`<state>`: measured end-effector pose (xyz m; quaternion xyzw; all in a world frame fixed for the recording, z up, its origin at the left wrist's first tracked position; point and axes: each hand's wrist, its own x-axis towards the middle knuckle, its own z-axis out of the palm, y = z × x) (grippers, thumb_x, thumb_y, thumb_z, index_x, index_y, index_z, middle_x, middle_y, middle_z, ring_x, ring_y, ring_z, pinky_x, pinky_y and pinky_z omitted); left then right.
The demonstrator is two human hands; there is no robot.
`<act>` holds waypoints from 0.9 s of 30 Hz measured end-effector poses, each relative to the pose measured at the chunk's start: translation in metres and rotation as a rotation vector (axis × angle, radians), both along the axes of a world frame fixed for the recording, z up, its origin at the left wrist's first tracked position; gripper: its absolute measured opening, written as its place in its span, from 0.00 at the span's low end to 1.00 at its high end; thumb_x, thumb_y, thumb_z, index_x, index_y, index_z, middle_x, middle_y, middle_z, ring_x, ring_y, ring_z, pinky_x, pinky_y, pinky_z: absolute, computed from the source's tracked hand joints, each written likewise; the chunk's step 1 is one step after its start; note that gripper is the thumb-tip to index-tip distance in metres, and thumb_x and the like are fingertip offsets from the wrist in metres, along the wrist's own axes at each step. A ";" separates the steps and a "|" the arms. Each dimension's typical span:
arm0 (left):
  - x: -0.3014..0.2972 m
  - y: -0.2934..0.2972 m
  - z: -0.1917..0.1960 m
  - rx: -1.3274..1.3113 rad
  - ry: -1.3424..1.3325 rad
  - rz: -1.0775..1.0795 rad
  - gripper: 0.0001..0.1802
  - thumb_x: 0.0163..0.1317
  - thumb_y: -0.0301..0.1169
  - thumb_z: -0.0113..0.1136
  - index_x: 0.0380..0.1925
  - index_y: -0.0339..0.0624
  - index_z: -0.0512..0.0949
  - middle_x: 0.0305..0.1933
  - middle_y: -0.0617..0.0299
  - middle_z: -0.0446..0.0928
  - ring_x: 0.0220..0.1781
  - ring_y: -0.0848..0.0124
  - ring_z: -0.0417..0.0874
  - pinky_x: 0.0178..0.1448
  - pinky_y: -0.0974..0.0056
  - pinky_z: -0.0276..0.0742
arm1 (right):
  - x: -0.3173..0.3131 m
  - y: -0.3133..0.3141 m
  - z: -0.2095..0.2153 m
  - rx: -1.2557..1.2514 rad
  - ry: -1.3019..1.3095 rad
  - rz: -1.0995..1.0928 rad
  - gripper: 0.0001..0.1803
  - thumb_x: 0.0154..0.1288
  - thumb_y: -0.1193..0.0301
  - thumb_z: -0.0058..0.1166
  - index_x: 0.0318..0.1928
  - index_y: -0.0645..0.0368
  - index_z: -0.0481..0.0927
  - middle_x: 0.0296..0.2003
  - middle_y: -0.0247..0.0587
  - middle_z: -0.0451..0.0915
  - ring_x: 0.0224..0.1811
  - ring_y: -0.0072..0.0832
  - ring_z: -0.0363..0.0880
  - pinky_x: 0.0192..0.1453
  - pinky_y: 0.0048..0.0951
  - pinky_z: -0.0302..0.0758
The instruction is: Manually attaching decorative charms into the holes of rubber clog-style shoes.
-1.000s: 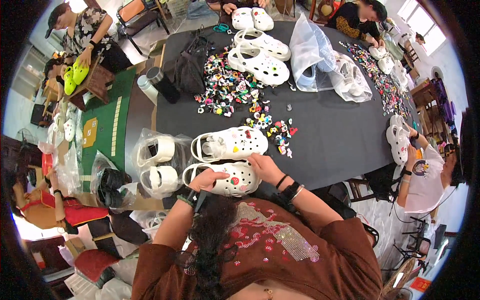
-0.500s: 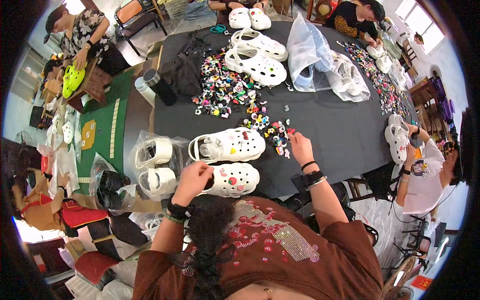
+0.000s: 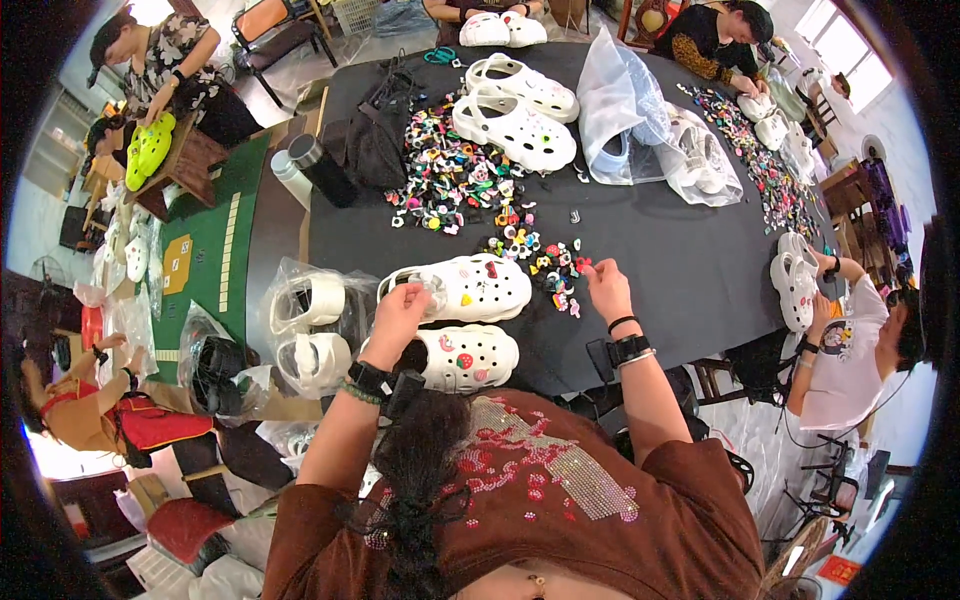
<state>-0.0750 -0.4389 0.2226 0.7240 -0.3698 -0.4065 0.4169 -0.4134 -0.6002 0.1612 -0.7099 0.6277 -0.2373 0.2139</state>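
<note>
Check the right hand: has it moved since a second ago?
Yes. The right hand left the near white clog and went right, to the small pile of charms.

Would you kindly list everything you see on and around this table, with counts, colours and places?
near clogs: two, white, at the table's near edge, before the person
far clogs: two, white, at the table's far side
small charms: a heap, many colours, mid-table; a smaller cluster nearer the person
clear bags: two or so, holding clogs, far right
bagged white clogs: two, left of the near clogs
black bag: one, far left on the table
flask: one, dark with a metal top, at the left edge
table: one, black cover
co-workers: several, seated around
left hand: on the upper near clog
right hand: at the small charm cluster
</note>
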 end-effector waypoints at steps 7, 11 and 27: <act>-0.003 -0.016 -0.012 0.027 -0.141 -0.061 0.25 0.61 0.42 0.61 0.46 0.29 0.77 0.40 0.51 0.81 0.40 0.66 0.82 0.46 0.64 0.76 | 0.016 0.002 0.026 0.045 -0.069 0.050 0.16 0.61 0.63 0.59 0.36 0.61 0.69 0.27 0.51 0.80 0.33 0.48 0.81 0.36 0.43 0.75; 0.001 -0.028 -0.037 0.015 -0.265 -0.061 0.23 0.63 0.44 0.59 0.40 0.30 0.80 0.32 0.62 0.79 0.32 0.76 0.74 0.37 0.70 0.70 | 0.045 0.003 0.045 0.028 -0.197 0.240 0.17 0.55 0.68 0.65 0.36 0.62 0.70 0.27 0.46 0.77 0.29 0.40 0.78 0.35 0.36 0.75; -0.010 -0.045 -0.014 0.176 0.254 0.000 0.11 0.55 0.34 0.66 0.28 0.35 0.81 0.24 0.67 0.76 0.26 0.78 0.72 0.31 0.69 0.65 | 0.176 -0.012 0.052 0.059 -0.004 1.037 0.22 0.45 0.58 0.70 0.26 0.59 0.71 0.26 0.43 0.75 0.31 0.41 0.76 0.33 0.38 0.70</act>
